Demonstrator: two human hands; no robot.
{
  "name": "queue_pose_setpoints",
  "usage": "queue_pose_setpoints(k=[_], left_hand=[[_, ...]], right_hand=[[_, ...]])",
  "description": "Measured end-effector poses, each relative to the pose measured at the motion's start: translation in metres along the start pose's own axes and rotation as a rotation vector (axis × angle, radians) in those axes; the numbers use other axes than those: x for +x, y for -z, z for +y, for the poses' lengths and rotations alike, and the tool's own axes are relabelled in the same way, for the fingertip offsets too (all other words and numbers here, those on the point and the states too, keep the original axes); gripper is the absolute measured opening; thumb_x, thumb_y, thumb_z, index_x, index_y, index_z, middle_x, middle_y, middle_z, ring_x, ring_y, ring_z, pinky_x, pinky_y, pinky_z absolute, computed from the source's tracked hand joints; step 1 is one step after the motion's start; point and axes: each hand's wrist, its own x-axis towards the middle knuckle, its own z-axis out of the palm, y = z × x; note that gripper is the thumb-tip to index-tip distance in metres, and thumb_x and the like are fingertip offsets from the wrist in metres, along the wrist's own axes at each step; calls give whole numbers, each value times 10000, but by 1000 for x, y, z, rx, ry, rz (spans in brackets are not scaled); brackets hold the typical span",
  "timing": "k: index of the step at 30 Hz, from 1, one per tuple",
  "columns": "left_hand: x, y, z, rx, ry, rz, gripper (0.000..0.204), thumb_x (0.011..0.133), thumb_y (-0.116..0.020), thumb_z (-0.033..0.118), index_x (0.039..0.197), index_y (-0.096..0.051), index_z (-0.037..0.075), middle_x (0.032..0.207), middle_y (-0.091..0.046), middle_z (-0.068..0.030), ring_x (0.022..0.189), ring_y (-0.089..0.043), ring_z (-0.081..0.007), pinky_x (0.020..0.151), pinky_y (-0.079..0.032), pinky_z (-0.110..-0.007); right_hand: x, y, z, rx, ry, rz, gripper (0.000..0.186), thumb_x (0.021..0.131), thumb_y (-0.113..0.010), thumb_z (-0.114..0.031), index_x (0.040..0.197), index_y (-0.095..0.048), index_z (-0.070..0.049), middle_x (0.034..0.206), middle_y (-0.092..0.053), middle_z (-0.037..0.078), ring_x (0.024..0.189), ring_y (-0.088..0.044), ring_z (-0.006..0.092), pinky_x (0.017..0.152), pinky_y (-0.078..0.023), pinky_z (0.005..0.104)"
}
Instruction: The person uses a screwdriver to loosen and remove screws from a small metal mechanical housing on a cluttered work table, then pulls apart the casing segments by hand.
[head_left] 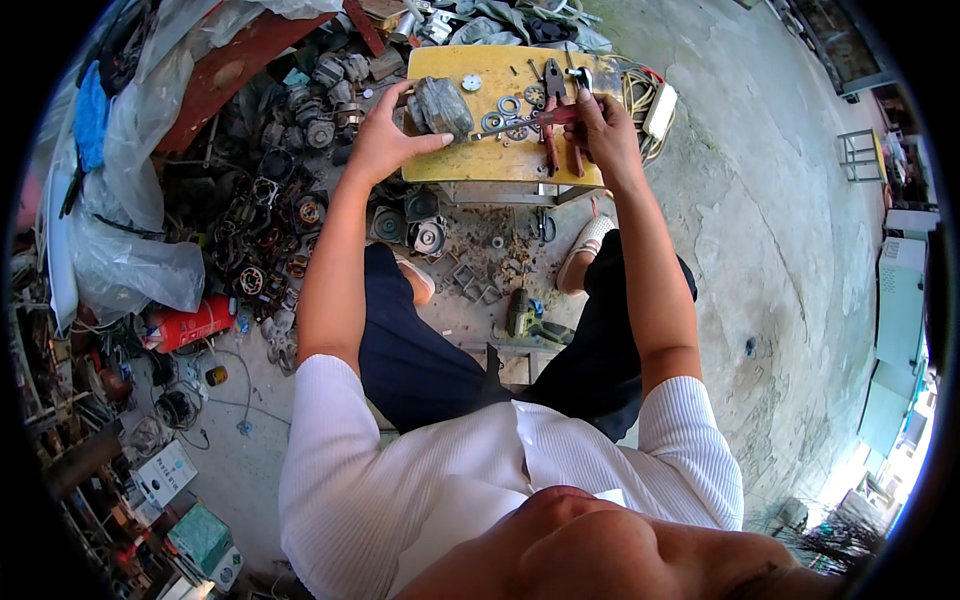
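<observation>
My left hand (387,142) is closed around a grey, ribbed metal motor housing (443,108), which rests at the left side of a small yellow table (440,62). In my right hand (608,132) is a screwdriver with a red handle (560,116). Its shaft points left, and the tip is close to the housing; whether they touch I cannot tell. Several metal rings, among them a bearing (509,105), lie between the two hands. Pliers (552,82) with red grips lie partly under the screwdriver. A pale disc (471,83) sits beside the housing.
A white power strip (660,111) with coiled cable is right of the table. Between my feet, a green cordless drill (519,312) stands on the floor near metal parts. Piled motor parts (262,190) cover the left floor, near a red cylinder (195,322).
</observation>
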Motion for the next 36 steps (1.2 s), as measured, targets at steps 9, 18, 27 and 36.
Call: queue_pose_setpoints(k=[9, 18, 27, 36], left_hand=[[4, 1, 4, -322, 184, -128, 794, 704, -802, 498, 1313, -573, 42, 1108, -673, -105, 1003, -635, -179, 862, -490, -333], [7, -3, 12, -352, 205, -150, 856, 732, -772, 522, 1382, -473, 52, 1137, -653, -160, 1020, -633, -209, 852, -491, -349], [11, 2, 14, -317, 227, -180, 910, 716, -782, 554, 1386, -416, 59, 1166, -631, -209, 1045, -628, -253, 875, -486, -386], [8, 6, 14, -236, 184, -146, 887, 701, -792, 569, 1365, -475, 74, 1235, -595, -206, 1102, -603, -257, 906, -480, -389]], right_hand=[[7, 14, -2, 0, -14, 27, 396, 999, -528, -406, 985, -576, -14, 759, -631, 35, 599, -569, 84, 549, -480, 228], [8, 21, -2, 15, -48, 38, 377, 1000, -519, -429, 995, -584, -58, 770, -609, -7, 633, -543, 57, 592, -477, 207], [12, 20, -1, 78, -69, 71, 396, 1010, -508, -392, 983, -571, -1, 781, -644, 46, 602, -568, 89, 566, -497, 234], [16, 21, 2, 89, -84, 53, 384, 1011, -509, -391, 964, -582, -16, 777, -637, 28, 627, -571, 81, 576, -496, 227]])
